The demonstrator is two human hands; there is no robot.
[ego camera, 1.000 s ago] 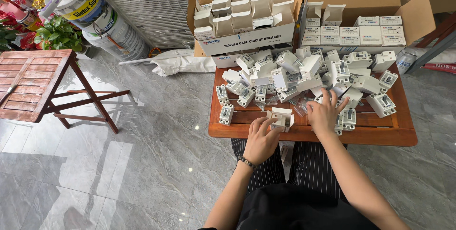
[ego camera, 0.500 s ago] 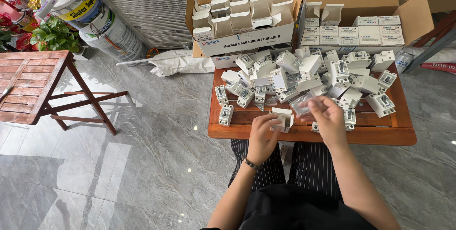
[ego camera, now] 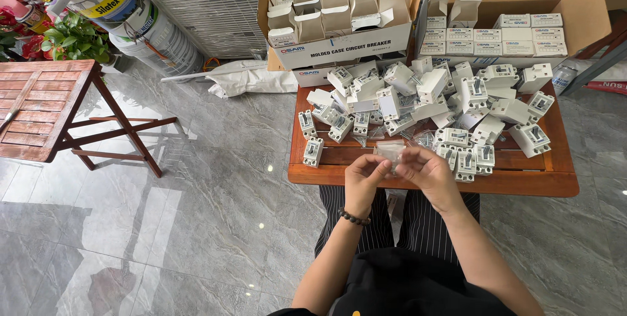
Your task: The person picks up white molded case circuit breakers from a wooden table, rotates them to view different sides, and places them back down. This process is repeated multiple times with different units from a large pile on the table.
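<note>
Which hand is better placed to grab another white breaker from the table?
Probably the right hand: the nearest white breakers sit just beyond it. The left hand shares the small clear bag and has fewer close by.

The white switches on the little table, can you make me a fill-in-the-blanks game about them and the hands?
1. Both hands, left hand and right hand, pinch one small clear ____ between them.
2. The white switches lie heaped on a low ____ table.
3. A dark bead bracelet sits on the ____ wrist.
4. The folding table stands on the person's ____ side.

Missing words: bag; wooden; left; left
</note>
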